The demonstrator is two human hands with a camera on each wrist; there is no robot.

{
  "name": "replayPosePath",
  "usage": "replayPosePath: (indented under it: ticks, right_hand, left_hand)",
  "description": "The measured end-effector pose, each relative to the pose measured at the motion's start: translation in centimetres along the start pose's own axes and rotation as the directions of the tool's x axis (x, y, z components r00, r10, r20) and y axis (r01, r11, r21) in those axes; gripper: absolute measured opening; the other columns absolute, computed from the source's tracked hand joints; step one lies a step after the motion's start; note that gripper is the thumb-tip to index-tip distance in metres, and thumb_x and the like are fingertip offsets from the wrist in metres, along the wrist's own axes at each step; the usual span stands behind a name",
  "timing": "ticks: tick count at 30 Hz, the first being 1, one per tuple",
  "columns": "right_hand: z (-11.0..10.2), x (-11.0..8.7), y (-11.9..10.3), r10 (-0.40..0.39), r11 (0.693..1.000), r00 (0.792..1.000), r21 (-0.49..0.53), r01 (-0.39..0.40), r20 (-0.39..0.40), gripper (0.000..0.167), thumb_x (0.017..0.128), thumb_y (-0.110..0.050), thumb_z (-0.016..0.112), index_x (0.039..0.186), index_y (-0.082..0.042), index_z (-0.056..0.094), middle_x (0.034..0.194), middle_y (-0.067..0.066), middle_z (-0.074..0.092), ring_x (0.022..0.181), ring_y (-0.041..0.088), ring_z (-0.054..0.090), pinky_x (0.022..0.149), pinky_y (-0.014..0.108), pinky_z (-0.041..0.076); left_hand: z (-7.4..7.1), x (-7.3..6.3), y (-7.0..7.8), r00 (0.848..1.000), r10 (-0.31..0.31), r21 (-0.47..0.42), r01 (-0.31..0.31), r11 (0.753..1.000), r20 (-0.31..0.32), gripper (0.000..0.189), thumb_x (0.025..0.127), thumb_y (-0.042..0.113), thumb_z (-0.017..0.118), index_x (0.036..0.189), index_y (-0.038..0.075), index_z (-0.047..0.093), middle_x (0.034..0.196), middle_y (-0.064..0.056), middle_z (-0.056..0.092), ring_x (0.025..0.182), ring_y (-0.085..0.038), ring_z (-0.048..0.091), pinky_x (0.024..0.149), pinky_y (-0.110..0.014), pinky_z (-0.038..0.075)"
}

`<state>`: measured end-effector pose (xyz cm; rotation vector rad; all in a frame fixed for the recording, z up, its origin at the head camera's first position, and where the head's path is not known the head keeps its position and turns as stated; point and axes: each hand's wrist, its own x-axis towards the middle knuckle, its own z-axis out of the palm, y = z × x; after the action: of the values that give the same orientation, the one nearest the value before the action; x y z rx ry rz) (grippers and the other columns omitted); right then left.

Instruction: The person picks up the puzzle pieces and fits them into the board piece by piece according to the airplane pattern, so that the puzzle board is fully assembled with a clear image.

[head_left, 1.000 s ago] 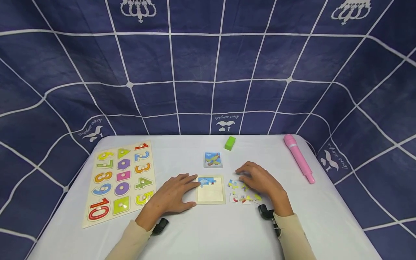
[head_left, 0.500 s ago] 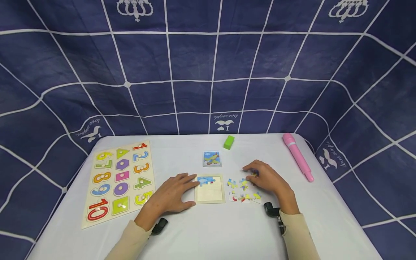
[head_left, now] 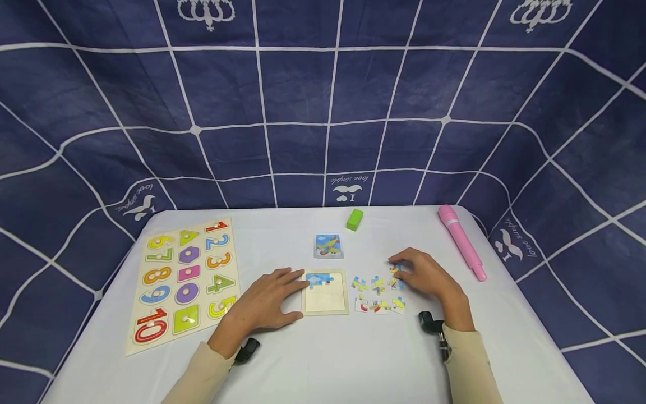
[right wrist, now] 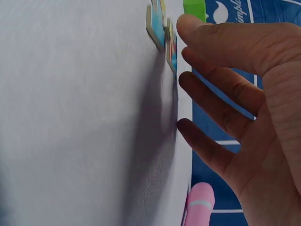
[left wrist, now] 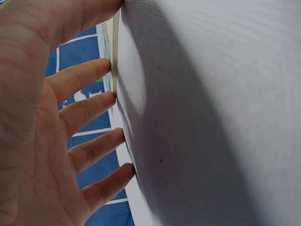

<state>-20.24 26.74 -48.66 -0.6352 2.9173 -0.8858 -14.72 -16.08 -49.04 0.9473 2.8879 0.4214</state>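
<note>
My left hand (head_left: pixel 266 300) lies with spread fingers at the left edge of a small wooden puzzle tray (head_left: pixel 328 303). Joined blue sky pieces (head_left: pixel 318 279) fill the tray's upper left. In the left wrist view, fingertips (left wrist: pixel 109 96) meet the tray's edge and the tabletop. My right hand (head_left: pixel 426 275) hovers over the right end of the loose jigsaw pieces, fingers loosely bent. Right by its thumb and index finger are two pieces, one a blue-edged jigsaw piece (head_left: pixel 397 284). Several other yellow and white jigsaw pieces (head_left: pixel 378 285) lie in rows between tray and hand.
Beyond the tray lies a square airplane picture (head_left: pixel 328 246), with a green block (head_left: pixel 355 220) behind it. A number and shape board (head_left: pixel 171 303) covers the left side. On the right is a pink toy microphone (head_left: pixel 463 244). A blue gridded curtain (head_left: pixel 298 151) borders the white table.
My right hand has shifted to the right across the loose pieces, uncovering ones it hid before, including the blue-edged one. My left hand stays at the tray's edge.
</note>
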Motion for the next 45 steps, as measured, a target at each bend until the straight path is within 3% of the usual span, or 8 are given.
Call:
replayPosePath:
  ticks: [14,23,45]
  right_hand:
    - [-0.3,-0.3,0.6,-0.009,1.0,0.999,0.011,0.009,-0.035,0.035,0.09,-0.001,0.084,0.124,-0.006,0.079,0.125,0.011,0.076,0.124,0.036,0.068,0.11,0.059,0.05]
    - [0.1,-0.1,0.9,0.037,0.999,0.999,0.003,-0.037,-0.027,0.035,0.09,-0.008,0.086,0.124,-0.011,0.08,0.127,0.009,0.075,0.127,0.035,0.066,0.112,0.057,0.049]
    - [0.4,0.3,-0.1,0.01,0.998,0.999,-0.065,-0.012,-0.039,0.035,0.091,-0.012,0.084,0.126,-0.008,0.078,0.121,0.007,0.073,0.117,0.029,0.068,0.107,0.053,0.053]
  left_hand:
    - [-0.1,0.0,0.0,1.0,0.005,-0.003,-0.005,1.0,-0.008,0.07,0.09,0.049,0.083,0.152,0.025,0.063,0.165,-0.003,0.051,0.151,-0.035,0.046,0.116,-0.059,0.045]
    - [0.0,-0.1,0.0,1.0,0.016,0.003,-0.016,1.0,-0.016,0.069,0.091,0.048,0.083,0.152,0.023,0.063,0.165,-0.003,0.052,0.151,-0.036,0.047,0.115,-0.06,0.046]
    - [-0.1,-0.2,0.0,1.0,0.002,0.002,-0.002,1.0,-0.005,0.07,0.091,0.05,0.082,0.153,0.024,0.063,0.166,-0.002,0.05,0.151,-0.035,0.046,0.116,-0.059,0.046]
